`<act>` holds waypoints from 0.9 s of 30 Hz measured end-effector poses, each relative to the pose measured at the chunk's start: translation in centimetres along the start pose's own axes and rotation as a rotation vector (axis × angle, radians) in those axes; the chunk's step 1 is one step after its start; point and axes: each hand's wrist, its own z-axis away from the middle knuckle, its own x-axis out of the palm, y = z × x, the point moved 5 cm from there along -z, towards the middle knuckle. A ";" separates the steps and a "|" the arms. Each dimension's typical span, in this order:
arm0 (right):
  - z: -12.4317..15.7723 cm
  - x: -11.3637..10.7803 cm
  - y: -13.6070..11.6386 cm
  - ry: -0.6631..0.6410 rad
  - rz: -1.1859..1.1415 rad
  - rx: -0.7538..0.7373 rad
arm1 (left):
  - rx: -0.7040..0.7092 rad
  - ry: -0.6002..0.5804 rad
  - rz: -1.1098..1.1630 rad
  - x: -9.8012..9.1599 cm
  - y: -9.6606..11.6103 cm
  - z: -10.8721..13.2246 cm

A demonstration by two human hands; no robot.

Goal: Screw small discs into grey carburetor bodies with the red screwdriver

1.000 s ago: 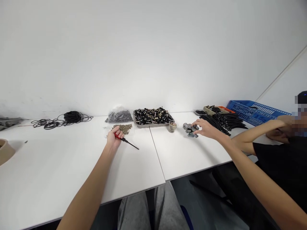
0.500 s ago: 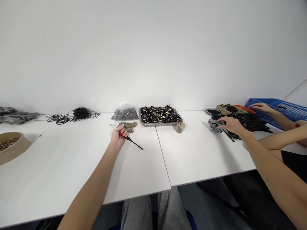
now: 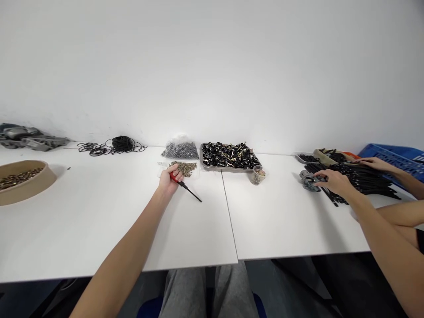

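My left hand (image 3: 170, 179) is closed around the red handle of a screwdriver (image 3: 189, 190), whose dark shaft slants down to the right over the white table. Just behind that hand, small brass-coloured screws (image 3: 186, 168) lie on a clear plastic bag. Far to the right, my right hand (image 3: 336, 183) has its fingers closed on a grey moulded part (image 3: 309, 180) at the table surface; its exact kind is unclear. Long black strips (image 3: 367, 179) are piled beside and beyond this hand.
A metal tray (image 3: 212, 168) heaped with black and brass-coloured parts stands by the wall, a small clear cup (image 3: 257, 176) at its corner. Leftward are a bag of dark pieces (image 3: 181, 149), black cord (image 3: 122, 144) and a beige bowl (image 3: 29, 190). A co-worker's hand (image 3: 374, 163) is by a blue basket (image 3: 394, 161).
The view has turned slightly left, shifting things rightward. Both my hands keep their holds. The co-worker's hand has moved from the blue basket's edge to the black strips.
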 end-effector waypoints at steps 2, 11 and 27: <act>0.0 0.2 0.0 0.010 -0.026 -0.012 | -0.001 -0.002 0.001 0.0 0.0 0.0; 1.6 -1.5 -2.6 0.093 -0.097 0.014 | 0.006 0.007 0.008 0.0 0.0 0.2; -8.2 -2.2 -32.7 0.193 -0.483 -0.323 | 0.156 -0.125 -0.174 1.6 -0.1 0.4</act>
